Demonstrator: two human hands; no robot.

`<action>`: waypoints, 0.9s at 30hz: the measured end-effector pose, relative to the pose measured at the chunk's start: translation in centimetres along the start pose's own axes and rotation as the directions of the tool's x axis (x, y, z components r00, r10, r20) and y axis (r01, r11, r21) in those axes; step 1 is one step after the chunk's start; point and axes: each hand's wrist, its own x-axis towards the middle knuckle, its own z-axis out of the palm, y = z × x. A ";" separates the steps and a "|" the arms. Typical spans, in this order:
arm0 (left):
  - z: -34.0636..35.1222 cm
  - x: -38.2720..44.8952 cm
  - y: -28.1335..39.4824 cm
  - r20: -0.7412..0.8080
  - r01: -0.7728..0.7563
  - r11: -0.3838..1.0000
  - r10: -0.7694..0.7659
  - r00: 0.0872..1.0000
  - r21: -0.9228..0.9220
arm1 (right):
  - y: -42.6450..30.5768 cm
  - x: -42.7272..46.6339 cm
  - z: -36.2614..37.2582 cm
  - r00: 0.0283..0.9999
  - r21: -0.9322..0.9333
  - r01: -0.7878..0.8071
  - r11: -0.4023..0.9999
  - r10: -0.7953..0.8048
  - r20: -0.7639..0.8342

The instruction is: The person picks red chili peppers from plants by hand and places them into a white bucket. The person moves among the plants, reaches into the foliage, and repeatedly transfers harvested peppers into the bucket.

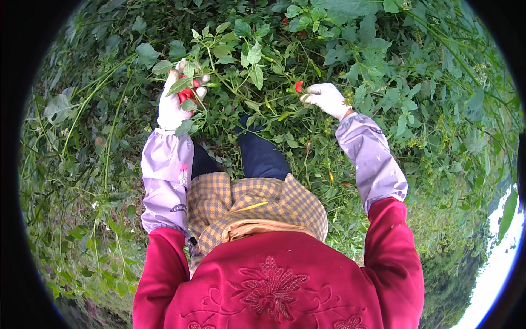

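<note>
My left hand (170, 107), in a white glove with soiled fingertips, is curled around several red chili peppers (187, 94). Leaves of a chili plant (222, 76) partly cover that hand, and a green chili (213, 85) shows beside its fingers. On the other side, my right hand (327, 100), also gloved in white, has its thumb and fingers pinched together at a red chili pepper (298, 86). Thin green stems run close to these fingertips; whether the pepper is still joined to one I cannot tell.
Dense foliage (370, 74) surrounds both hands. More red chilies (302, 33) show among the leaves at the top. A checked apron (263, 191) is gathered at my waist, with a thin yellow leaf (250, 207) on it. Long stems (100, 88) arch at the left.
</note>
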 end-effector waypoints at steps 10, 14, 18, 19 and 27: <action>11.1 -2.1 -0.5 -0.003 0.029 0.904 -0.031 1.000 0.427 | -0.6 1.2 2.2 0.993 -0.242 0.050 0.969 -0.074 -0.093; 9.8 2.2 -9.4 0.301 -0.290 -0.175 0.037 0.953 0.941 | -1.0 2.2 2.5 0.998 -0.286 -0.041 0.957 0.026 -0.054; 7.9 4.4 -14.7 0.203 -0.195 -0.669 -0.068 0.977 0.717 | -1.0 2.3 2.3 0.999 -0.335 -0.048 0.941 0.039 -0.035; 7.6 4.5 -15.3 0.191 -0.210 -0.685 -0.105 0.976 0.698 | -1.5 2.0 2.4 0.999 -0.358 -0.041 0.933 0.039 -0.013; 6.9 4.4 -18.3 0.220 -0.268 -0.741 -0.165 0.961 0.616 | -1.1 2.6 2.6 0.990 -0.425 0.143 0.894 -0.130 0.061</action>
